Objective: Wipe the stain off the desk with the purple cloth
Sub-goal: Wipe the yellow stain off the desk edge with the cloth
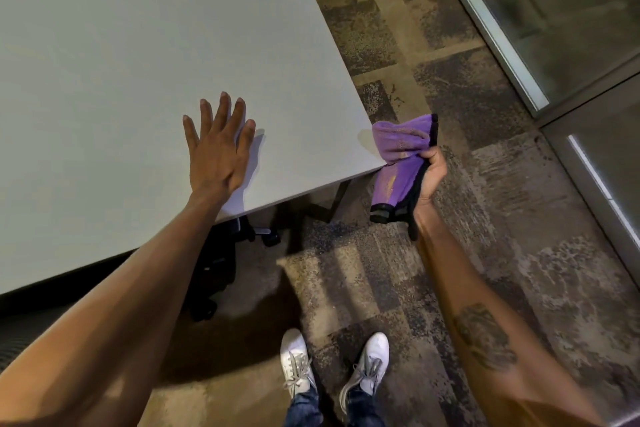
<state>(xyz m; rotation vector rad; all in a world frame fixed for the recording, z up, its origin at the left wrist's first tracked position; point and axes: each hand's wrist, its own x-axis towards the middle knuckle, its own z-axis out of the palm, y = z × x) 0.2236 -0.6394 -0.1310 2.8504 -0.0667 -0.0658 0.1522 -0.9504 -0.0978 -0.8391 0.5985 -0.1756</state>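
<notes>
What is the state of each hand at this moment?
Left hand: open, fingers spread, flat on the desk.
Right hand: closed, gripping the purple cloth beside the desk corner.

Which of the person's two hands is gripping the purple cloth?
The right hand, just past the corner of the desk, grips the purple cloth; the left hand lies flat on the desk, fingers spread.

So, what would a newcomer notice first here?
The purple cloth with black trim, gripped by the right hand at the corner of the pale grey desk. Then the left hand, flat with spread fingers on the desk. A faint yellowish stain marks that corner.
</notes>
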